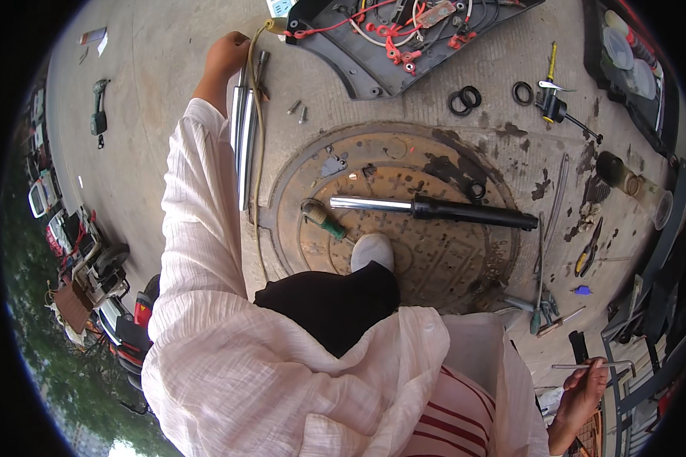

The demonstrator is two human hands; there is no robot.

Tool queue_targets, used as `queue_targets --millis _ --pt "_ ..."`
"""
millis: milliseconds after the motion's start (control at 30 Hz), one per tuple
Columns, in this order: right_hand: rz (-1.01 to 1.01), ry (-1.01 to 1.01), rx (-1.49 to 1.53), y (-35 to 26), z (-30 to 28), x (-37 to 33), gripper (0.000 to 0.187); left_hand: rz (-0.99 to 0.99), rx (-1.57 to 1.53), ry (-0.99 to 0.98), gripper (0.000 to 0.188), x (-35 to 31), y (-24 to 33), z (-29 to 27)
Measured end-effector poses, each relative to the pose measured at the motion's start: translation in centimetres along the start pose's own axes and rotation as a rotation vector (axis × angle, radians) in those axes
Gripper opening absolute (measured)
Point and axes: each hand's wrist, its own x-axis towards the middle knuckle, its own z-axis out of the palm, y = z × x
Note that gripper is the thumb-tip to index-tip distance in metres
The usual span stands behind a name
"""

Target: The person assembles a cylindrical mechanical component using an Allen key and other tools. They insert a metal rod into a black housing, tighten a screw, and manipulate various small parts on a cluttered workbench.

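My left hand (pixel 226 58) reaches far forward, its fingers curled at the upper end of the chrome tubes (pixel 244 145) lying on the ground. What it grips is hidden behind the hand. A tan cable (pixel 258 129) runs beside the tubes. Low at the right, my right hand (pixel 583 392) is closed on a thin L-shaped hex key (pixel 568 367). Between my arms, a fork leg (pixel 465 211) with a chrome tube and black lower part lies across a rusty round manhole cover (pixel 427 270). A green-handled screwdriver (pixel 329 223) rests by my shoe.
A dark plastic panel (pixel 351 72) holds red and white wires at the top. Black rings (pixel 465 99), bolts (pixel 303 114), a yellow-and-black tool (pixel 550 107), pliers (pixel 588 247) and a dirty clear container (pixel 636 186) lie about. A dark metal rack (pixel 667 251) stands right; parked motorbikes (pixel 91 259) stand left.
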Motion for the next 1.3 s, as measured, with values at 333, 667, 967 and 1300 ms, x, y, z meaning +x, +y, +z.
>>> queue_targets --millis 333,667,967,1300 --pt "-0.004 -0.001 0.024 -0.1 -0.2 0.3 0.022 0.007 -0.052 -0.136 0.033 -0.8 0.7 -1.3" --pt "0.0 -0.007 0.026 0.0 -0.7 0.4 0.022 -0.042 0.142 -0.116 0.053 -4.9 1.5 -0.6" --pt "-0.02 -0.021 0.014 -0.1 -0.6 0.5 0.022 -0.007 0.105 -0.182 0.078 -6.3 -0.7 -0.9" --pt "-0.022 -0.034 0.007 -0.6 -0.1 0.6 0.022 0.012 0.06 -0.373 0.111 -8.0 -0.8 -2.2"
